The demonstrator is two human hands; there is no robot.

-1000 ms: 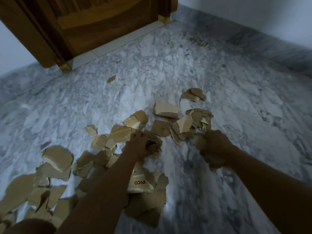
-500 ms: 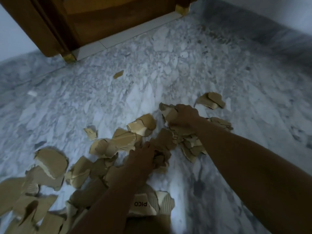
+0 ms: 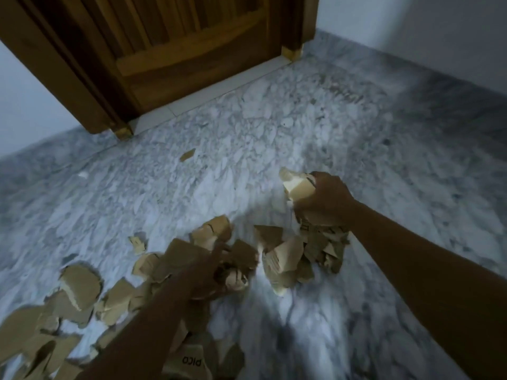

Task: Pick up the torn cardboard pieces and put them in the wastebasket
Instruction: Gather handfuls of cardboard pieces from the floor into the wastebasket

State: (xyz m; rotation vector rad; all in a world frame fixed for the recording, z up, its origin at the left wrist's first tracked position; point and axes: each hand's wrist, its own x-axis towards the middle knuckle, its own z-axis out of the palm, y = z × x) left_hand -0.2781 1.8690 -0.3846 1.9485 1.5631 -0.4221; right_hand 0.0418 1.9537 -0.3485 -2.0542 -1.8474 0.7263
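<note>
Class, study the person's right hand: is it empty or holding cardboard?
Holding. The right hand is curled round a bunch of torn cardboard pieces, whose pale edges stick out from its grip.

Tan cardboard pieces (image 3: pixel 282 259) on a grey-veined floor (image 3: pixel 274 127)
The pieces show cream torn edges, one printed in black; the floor is white mottled grey; the door (image 3: pixel 192 50) is warm striped brown, the wall (image 3: pixel 411 28) beside it pale blue-white.

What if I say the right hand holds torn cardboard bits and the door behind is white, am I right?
Not quite. The right hand does hold torn cardboard pieces, but the door behind is brown wood, not white; the head view shows it.
</note>
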